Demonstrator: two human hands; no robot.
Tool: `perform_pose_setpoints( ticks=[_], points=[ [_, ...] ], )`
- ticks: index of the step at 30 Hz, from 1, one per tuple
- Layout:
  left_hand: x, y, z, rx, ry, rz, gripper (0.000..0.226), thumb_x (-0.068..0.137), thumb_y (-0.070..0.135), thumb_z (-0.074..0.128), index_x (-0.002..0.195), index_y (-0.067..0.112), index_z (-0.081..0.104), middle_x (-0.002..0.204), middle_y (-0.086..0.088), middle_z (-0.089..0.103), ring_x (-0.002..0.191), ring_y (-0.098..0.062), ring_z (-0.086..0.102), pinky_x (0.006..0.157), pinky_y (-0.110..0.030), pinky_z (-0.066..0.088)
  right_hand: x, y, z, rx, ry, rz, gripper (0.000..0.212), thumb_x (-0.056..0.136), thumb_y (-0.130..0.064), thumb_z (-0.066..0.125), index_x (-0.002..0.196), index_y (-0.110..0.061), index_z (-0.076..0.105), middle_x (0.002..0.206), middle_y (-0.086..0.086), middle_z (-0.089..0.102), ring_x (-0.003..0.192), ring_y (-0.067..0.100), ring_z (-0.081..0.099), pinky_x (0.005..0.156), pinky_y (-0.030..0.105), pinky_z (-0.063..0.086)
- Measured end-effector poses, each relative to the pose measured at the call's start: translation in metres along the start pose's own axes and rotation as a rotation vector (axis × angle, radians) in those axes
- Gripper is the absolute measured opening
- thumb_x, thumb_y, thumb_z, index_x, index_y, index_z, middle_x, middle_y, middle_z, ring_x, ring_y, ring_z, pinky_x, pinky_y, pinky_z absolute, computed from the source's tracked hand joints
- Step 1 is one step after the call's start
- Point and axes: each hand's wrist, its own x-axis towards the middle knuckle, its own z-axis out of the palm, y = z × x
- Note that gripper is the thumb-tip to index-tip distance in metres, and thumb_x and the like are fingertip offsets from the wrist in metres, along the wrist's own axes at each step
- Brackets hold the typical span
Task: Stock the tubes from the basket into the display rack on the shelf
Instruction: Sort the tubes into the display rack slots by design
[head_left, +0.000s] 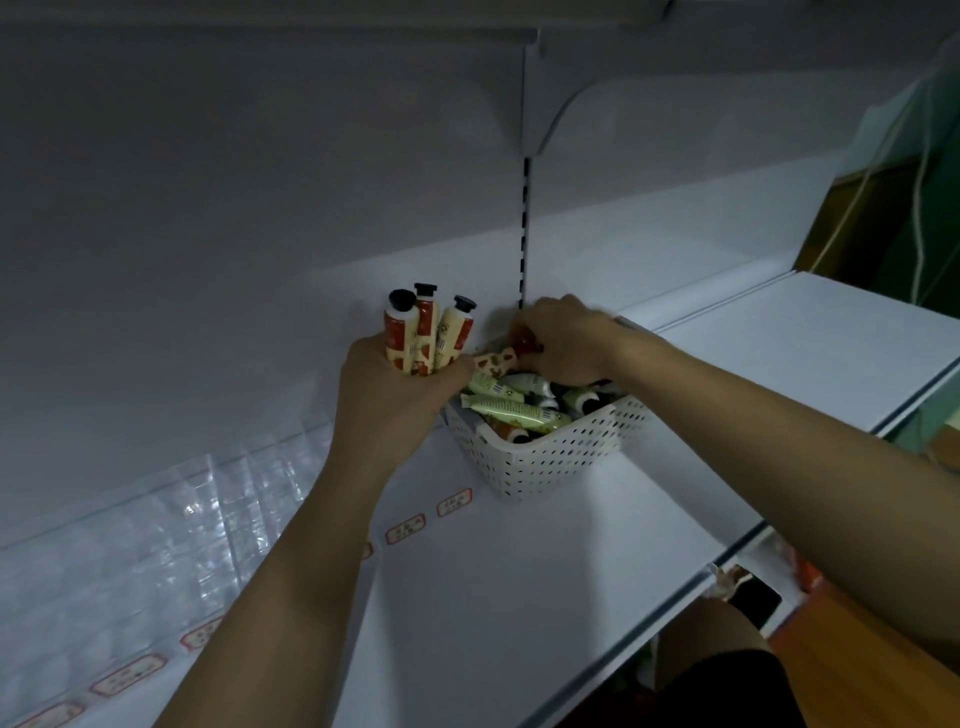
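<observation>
A white basket (550, 457) full of holes sits on the white shelf (493, 597), close to the back wall (208, 182). In front of the basket the shelf is bare right up to its front edge. The clear display rack (156, 540) runs along the back wall on the left, with red labels (405, 528) in front of it.

The left hand (395, 395) is just beside the basket's left rim. Its fingers are curled round three tubes (423, 338). These tubes stand up tall with their black caps on top.

The right hand (563, 338) is over the back of the basket. Its fingers pinch one red and cream tube (498, 362), which lies sideways. More green tubes (511, 410) lie flat in the basket.
</observation>
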Motion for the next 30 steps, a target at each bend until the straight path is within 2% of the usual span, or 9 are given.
perform_pose_setpoints(
  ticks=[3,5,8,11,14,21,24,27,30],
  points=[
    [0.001,0.001,-0.001,0.034,-0.039,0.058,0.027,0.078,0.018,0.083,0.064,0.024,0.061,0.055,0.016,0.063,0.053,0.000,0.059,0.054,-0.018,0.046,-0.005,-0.001,-0.002,0.196,0.184,-0.046,0.021,0.101,-0.024,0.051,0.118,-0.019,0.062,0.111,0.002,0.065,0.099,0.021,0.059,0.083,0.033,0.049],
    [0.000,0.002,-0.003,0.062,-0.081,0.124,0.020,0.075,0.025,0.084,0.087,0.018,0.069,0.075,0.017,0.071,0.071,0.001,0.068,0.064,-0.017,0.052,-0.011,-0.008,-0.008,0.308,0.335,-0.091,0.020,0.101,-0.028,0.053,0.111,-0.018,0.068,0.100,-0.001,0.067,0.087,0.015,0.059,0.071,0.024,0.043],
    [-0.004,0.006,-0.003,0.150,-0.102,0.209,0.046,0.070,0.042,0.079,0.105,0.013,0.070,0.098,0.005,0.075,0.097,-0.013,0.071,0.086,-0.036,0.059,-0.024,-0.024,-0.018,0.480,0.343,-0.176,0.020,0.101,-0.029,0.055,0.099,-0.021,0.072,0.081,-0.014,0.064,0.072,0.002,0.057,0.065,0.018,0.041],
    [-0.006,0.007,-0.002,0.127,-0.071,0.238,0.017,0.075,0.024,0.085,0.074,0.020,0.068,0.072,0.012,0.071,0.069,-0.003,0.069,0.065,-0.023,0.055,-0.034,-0.035,-0.025,0.806,0.302,-0.217,0.035,0.106,-0.031,0.045,0.089,-0.018,0.074,0.074,-0.013,0.069,0.068,0.003,0.061,0.066,0.019,0.046],
    [-0.004,0.010,-0.006,0.107,-0.052,0.193,0.017,0.079,0.016,0.082,0.071,0.017,0.067,0.067,0.011,0.070,0.062,-0.002,0.066,0.059,-0.014,0.049,-0.033,-0.029,-0.028,1.072,0.259,-0.124,0.044,0.110,-0.032,0.033,0.111,-0.007,0.070,0.088,0.011,0.074,0.069,0.016,0.062,0.060,0.023,0.045],
    [-0.006,0.022,-0.004,-0.070,0.035,0.102,0.020,0.086,0.011,0.077,0.081,-0.006,0.068,0.069,-0.013,0.069,0.055,-0.010,0.063,0.050,-0.020,0.052,-0.036,0.000,-0.009,0.067,-0.034,-0.117,0.030,0.088,-0.043,0.068,0.116,-0.032,0.063,0.104,-0.011,0.062,0.090,0.009,0.060,0.067,0.021,0.045],
    [-0.005,0.023,-0.004,-0.067,0.041,0.094,0.017,0.088,0.011,0.074,0.080,-0.003,0.068,0.068,-0.010,0.069,0.052,-0.008,0.062,0.048,-0.022,0.052,-0.038,0.004,-0.004,0.072,0.091,-0.092,0.023,0.085,-0.027,0.068,0.107,-0.033,0.065,0.097,-0.012,0.065,0.085,0.011,0.063,0.065,0.024,0.050],
    [-0.002,0.021,-0.008,-0.093,-0.016,0.072,0.024,0.084,0.013,0.077,0.102,0.004,0.064,0.081,-0.012,0.070,0.067,-0.015,0.069,0.055,-0.024,0.053,-0.036,0.008,0.001,0.156,0.349,-0.119,0.024,0.089,-0.011,0.058,0.107,-0.026,0.065,0.089,-0.005,0.069,0.074,0.014,0.065,0.064,0.035,0.058],
    [0.000,0.019,-0.009,-0.102,-0.067,0.023,0.043,0.081,0.016,0.078,0.115,0.001,0.056,0.091,-0.017,0.067,0.071,-0.019,0.069,0.056,-0.025,0.050,-0.040,0.008,-0.004,0.110,0.263,-0.141,0.025,0.090,-0.031,0.066,0.114,-0.030,0.063,0.100,-0.006,0.068,0.088,0.015,0.063,0.075,0.036,0.057]
  ],
)
